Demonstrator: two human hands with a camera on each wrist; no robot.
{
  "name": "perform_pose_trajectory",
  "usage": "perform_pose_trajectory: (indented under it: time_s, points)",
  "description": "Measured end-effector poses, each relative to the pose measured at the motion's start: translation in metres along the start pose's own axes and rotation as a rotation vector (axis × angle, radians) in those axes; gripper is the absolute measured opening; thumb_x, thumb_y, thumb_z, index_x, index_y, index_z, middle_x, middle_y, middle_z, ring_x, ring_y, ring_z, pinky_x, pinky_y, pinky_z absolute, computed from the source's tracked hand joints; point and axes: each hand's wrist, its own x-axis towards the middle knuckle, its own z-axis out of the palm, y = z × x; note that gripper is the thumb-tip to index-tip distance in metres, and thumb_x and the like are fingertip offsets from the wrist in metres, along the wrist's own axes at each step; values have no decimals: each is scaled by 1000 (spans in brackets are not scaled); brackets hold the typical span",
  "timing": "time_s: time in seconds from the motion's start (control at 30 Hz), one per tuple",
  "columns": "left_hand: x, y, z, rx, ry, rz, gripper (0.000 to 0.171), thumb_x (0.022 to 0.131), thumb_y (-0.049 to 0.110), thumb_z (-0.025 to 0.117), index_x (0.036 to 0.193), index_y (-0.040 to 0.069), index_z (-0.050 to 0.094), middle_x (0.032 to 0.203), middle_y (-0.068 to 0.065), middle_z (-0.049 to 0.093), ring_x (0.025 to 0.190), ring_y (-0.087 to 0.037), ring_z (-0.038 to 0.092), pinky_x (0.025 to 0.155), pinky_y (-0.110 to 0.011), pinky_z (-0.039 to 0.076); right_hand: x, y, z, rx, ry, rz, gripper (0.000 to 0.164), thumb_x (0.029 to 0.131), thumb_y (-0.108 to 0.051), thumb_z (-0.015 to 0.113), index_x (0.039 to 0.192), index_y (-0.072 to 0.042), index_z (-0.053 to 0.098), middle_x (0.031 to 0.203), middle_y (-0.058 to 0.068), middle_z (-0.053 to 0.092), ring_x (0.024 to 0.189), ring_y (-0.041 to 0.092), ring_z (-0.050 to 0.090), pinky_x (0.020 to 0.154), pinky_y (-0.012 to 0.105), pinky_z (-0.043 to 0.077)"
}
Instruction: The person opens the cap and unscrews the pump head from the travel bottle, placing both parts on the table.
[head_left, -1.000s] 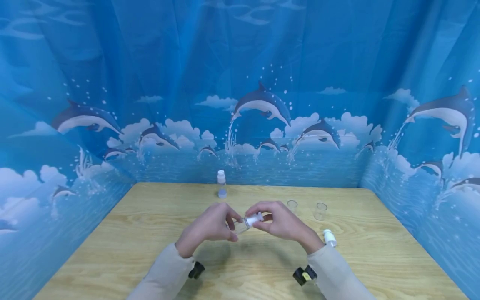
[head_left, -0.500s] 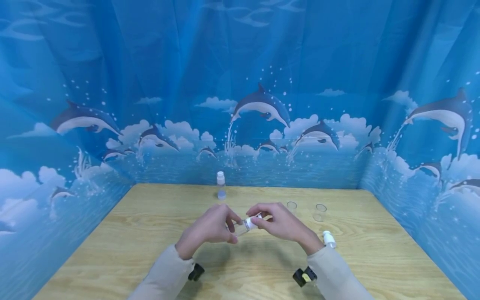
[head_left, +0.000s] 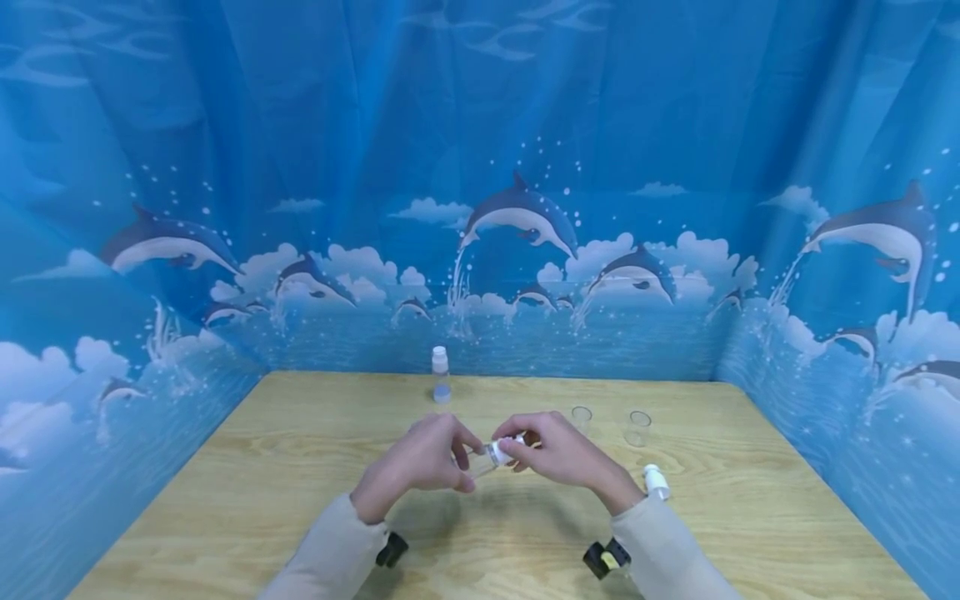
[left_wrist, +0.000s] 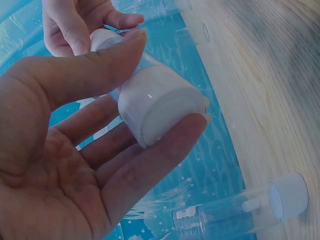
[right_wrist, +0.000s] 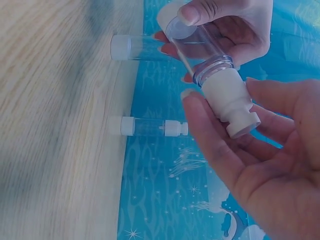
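My left hand (head_left: 427, 454) grips a small clear bottle (right_wrist: 197, 47) with a white base (left_wrist: 160, 107), its thumb on one side and fingers on the other. The bottle is held tilted above the table, its neck toward my right hand (head_left: 555, 450). The right thumb and fingers pinch a white pump top (right_wrist: 227, 92), whose collar sits at the bottle's neck. In the right wrist view a clear ring of the neck shows just above the collar. The left fingers hide much of the bottle in the head view.
A pump bottle (head_left: 440, 375) stands at the back of the wooden table (head_left: 322, 417). Two clear caps, a left cap (head_left: 581, 419) and a right cap (head_left: 638, 429), stand beyond my right hand. Another white pump top (head_left: 656, 482) is near the right wrist. A topless bottle (right_wrist: 145, 47) shows behind the left fingers.
The right thumb has moved over the pump top and its fingers have shifted around it. The left hand keeps its grip on the bottle, nearly still.
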Motion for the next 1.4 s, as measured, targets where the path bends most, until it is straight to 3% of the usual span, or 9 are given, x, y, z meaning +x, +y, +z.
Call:
perform_pose_trajectory:
  time_s: [0.2,0.3,0.5,0.9,1.17,1.4]
  points:
    - [0,1,0,-4,1,-1,44,71,6,92,113,9,79,95,-10,80,74,-11,68,67,-30,59,0,0,0,-58,12,-9,21,103,-17,63,119,-8,72,111,9,75,88,20,73,77,27,63]
    - [0,0,0,-11,0,-2,44,71,6,92,112,10,79,96,-10,80,75,-11,68,67,-30,59,0,0,0,-99,27,-17,19,100,-15,67,118,-12,73,112,5,75,91,13,71,82,25,62]
    - [-1,-1,0,-9,-1,2,44,71,6,92,113,9,78,96,-10,80,74,-11,68,67,-30,59,-1,0,0,-124,33,-39,18,97,-11,71,115,-11,74,116,8,74,103,16,68,89,27,61]
    - [0,0,0,-18,-7,-14,45,72,6,91,115,6,78,93,-9,79,73,-12,68,66,-32,57,0,-2,0,-118,30,-41,20,95,-9,73,114,-12,74,114,7,73,103,18,67,91,33,62]
    - [0,1,0,-12,-1,-12,43,72,7,91,113,7,78,92,-9,80,74,-12,68,66,-33,58,-1,-1,0,-109,32,-60,36,99,-16,68,134,-5,64,129,15,70,111,26,69,94,36,61]
    - [-1,0,1,-5,2,-2,42,73,7,91,113,6,78,95,-10,80,74,-12,69,66,-32,59,-1,0,-1,-121,32,-58,36,104,-21,62,136,-4,62,130,15,70,113,27,69,93,31,59]
